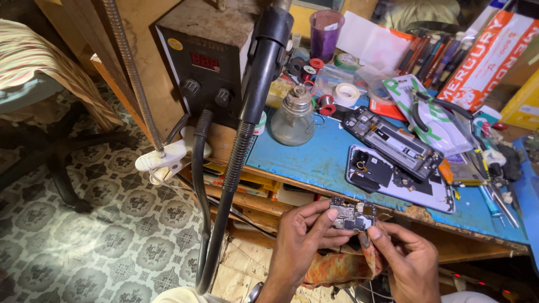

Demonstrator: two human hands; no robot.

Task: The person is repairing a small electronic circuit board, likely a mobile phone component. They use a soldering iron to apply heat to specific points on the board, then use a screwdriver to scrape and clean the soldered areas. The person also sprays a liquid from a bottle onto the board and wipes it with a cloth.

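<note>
Both hands are holding a small phone circuit board (352, 215) just below the front edge of the blue desk (314, 157), the left hand (300, 238) and right hand (405, 259) pinching it narrowly by its ends. It is looking light, stiff and fragile, best gripped at its bare edges. Both palms are turning inward, wrists low.

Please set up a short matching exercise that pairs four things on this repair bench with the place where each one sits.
Things:
1. circuit board
2. glass spirit lamp
3. purple cup
4. opened phone frame

Places:
A. at the back of the bench
B. lying on the blue mat, right of the lamp
C. held between both hands
D. beside the black station box

Pairs: 1-C, 2-D, 3-A, 4-B
</note>
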